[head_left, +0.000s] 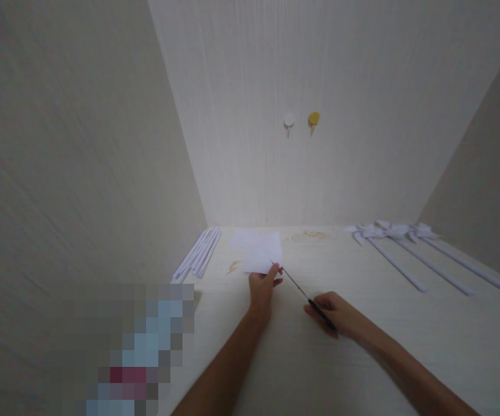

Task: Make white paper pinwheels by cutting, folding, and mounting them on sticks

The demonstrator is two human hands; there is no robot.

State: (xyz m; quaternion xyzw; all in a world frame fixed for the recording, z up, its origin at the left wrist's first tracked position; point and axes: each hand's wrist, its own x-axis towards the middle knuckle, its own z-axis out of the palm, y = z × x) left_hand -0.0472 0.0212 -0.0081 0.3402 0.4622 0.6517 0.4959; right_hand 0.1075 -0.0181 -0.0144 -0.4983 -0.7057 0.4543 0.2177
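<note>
My left hand (263, 287) pinches the near edge of a white sheet of paper (263, 249) between thumb and fingers. Closed around the black handle of a slim tool (322, 315) is my right hand (334, 312), lower and to the right. The tool's long, thin dark shaft slants up and left toward my left fingertips and the paper's near right corner. Whether its tip touches the paper, I cannot tell. Another pale sheet (237, 237) lies partly under the held one, at its far left.
White paper sticks (197, 253) lie bundled at left. Several white folded-paper flowers (399, 230) with long paper stems (444, 271) rest at right. A white hook (288, 121) and a yellow hook (314, 119) hang on the back wall. A pixelated patch covers the lower left.
</note>
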